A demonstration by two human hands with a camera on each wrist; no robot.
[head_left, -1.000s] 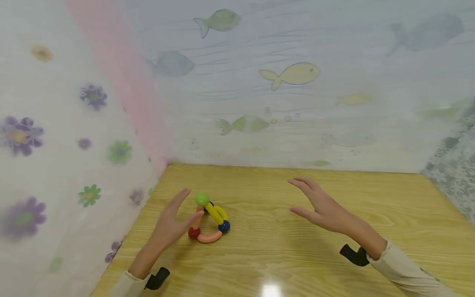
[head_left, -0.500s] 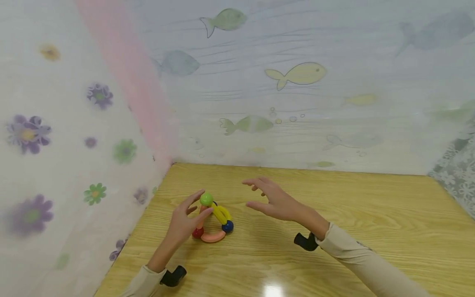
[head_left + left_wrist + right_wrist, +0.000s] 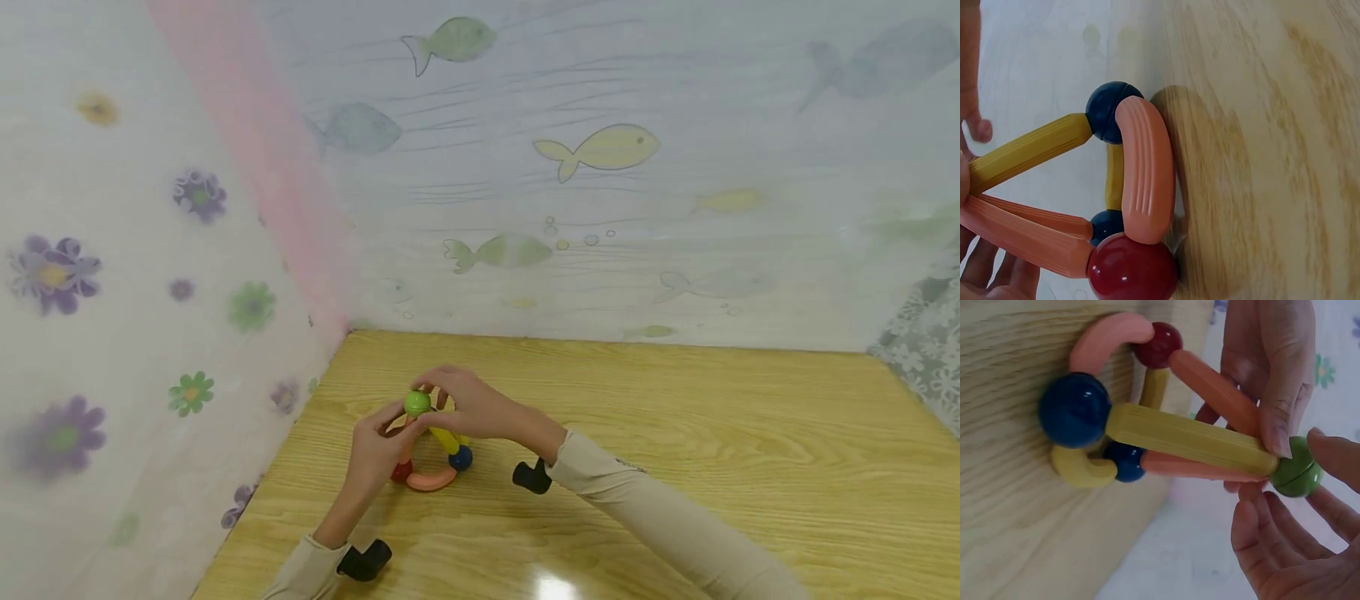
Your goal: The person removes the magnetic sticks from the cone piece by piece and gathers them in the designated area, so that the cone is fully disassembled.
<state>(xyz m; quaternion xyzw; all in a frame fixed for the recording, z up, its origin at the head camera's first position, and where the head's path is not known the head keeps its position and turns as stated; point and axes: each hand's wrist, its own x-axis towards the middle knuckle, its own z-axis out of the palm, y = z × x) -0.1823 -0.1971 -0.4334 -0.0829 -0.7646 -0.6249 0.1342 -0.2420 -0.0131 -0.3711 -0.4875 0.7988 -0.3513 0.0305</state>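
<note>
A pyramid-like toy of magnetic sticks and balls stands on the wooden table. A green ball (image 3: 1297, 469) tops it, where a straight yellow stick (image 3: 1191, 437) and two orange sticks (image 3: 1213, 387) meet. Its base joins a red ball (image 3: 1134, 267) and two blue balls (image 3: 1074, 409) with curved sticks, one of them salmon-coloured (image 3: 1145, 169). My left hand (image 3: 372, 454) pinches the stick ends just under the green ball, its thumb in front and fingers behind. From the other side, my right hand (image 3: 480, 406) holds the green ball between thumb and fingers.
The wooden table (image 3: 675, 433) reaches to a back wall covering (image 3: 600, 275) printed with fish. A flower-print covering (image 3: 135, 333) borders its left side. Black wrist mounts (image 3: 365, 560) sit under both sleeves.
My right hand has come in from the right to the green ball. The left hand has moved slightly right and closed on the toy's top. The toy stays in place.
</note>
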